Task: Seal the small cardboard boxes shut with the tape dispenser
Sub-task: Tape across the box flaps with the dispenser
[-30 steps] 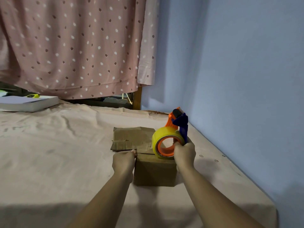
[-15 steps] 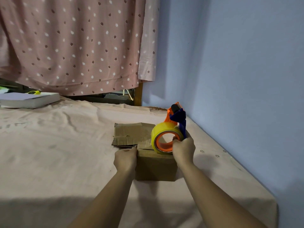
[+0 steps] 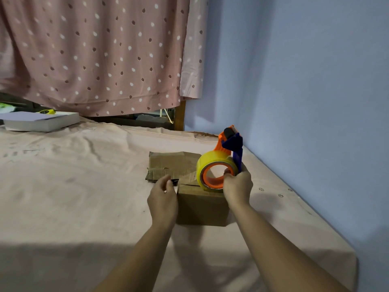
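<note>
My right hand [image 3: 237,184] grips the tape dispenser [image 3: 219,171] on top of the cardboard box [image 3: 202,207]; my left hand [image 3: 163,197], loosely curled and holding nothing, sits at the box's left edge. Flattened cardboard [image 3: 170,165] lies just behind the box.

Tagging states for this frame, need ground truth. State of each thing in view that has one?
small cardboard box: upright, top flaps folded down, no tape visible.
tape dispenser: upright on the box top, yellow roll loaded, head pointing up.
right hand: grips the dispenser handle.
left hand: loosely curled, holds nothing, beside the box's left side.
flattened cardboard: lying flat behind the box.
curtain: hanging, drawn.
</note>
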